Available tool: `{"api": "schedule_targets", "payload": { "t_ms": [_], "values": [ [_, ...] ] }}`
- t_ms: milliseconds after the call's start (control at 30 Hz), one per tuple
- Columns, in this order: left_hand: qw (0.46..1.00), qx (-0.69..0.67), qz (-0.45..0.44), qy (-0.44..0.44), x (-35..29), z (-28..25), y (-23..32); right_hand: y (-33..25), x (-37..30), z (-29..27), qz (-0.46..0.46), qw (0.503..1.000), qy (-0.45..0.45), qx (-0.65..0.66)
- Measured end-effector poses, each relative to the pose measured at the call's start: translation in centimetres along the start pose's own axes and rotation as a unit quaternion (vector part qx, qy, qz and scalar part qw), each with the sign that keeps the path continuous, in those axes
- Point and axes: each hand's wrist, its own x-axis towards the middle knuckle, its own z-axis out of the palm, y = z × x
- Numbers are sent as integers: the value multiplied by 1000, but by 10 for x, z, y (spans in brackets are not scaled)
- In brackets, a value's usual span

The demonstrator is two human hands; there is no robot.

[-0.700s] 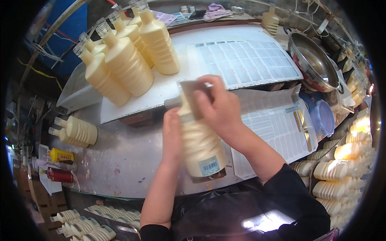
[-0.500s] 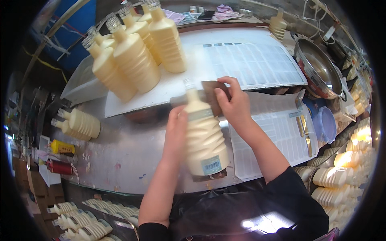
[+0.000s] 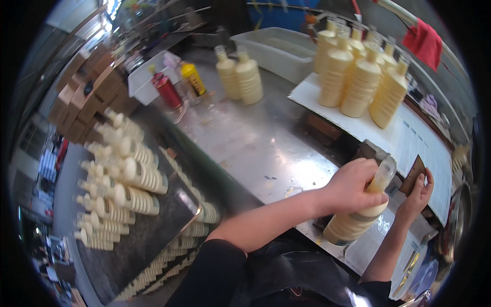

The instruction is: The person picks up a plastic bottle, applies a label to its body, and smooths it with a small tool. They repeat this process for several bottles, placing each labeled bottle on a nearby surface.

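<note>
My left hand (image 3: 354, 185) is wrapped around the shoulder and lower neck of a cream-coloured ribbed bottle (image 3: 347, 229), which leans with its clear neck up and to the right. Pinched in my right hand (image 3: 417, 197) is a thin, stiff brown piece (image 3: 413, 175), apart from the bottle. A sheet of pale labels (image 3: 377, 240) lies beside the bottle, partly hidden by it and by my right forearm. Behind my left hand sits a dark grey block (image 3: 376, 150).
Several cream bottles (image 3: 365, 87) stand on a white board (image 3: 327, 108); two more bottles (image 3: 249, 79) stand farther left. A white tub (image 3: 279, 48), a red canister (image 3: 166, 91) and a yellow container (image 3: 193, 79) are on the metal table (image 3: 240, 135). Rows of bottles (image 3: 135, 179) fill a dark rack at left.
My view has swung left, bringing the bottle rack and boxes into sight. My left hand has moved from the bottle's side to its shoulder; my right hand with the brown piece has come away from it.
</note>
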Motion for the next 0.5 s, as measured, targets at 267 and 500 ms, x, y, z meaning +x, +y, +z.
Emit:
{"api": "schedule_targets", "payload": {
  "t_ms": [267, 500],
  "values": [
    [942, 82, -22, 325, -150, -107, 61, -5, -4, 39, 54, 991, -100, 76],
    [703, 435, -208, 523, -268, -188, 90, 2, -5, 56, 67, 981, -143, 115]
  ]
}}
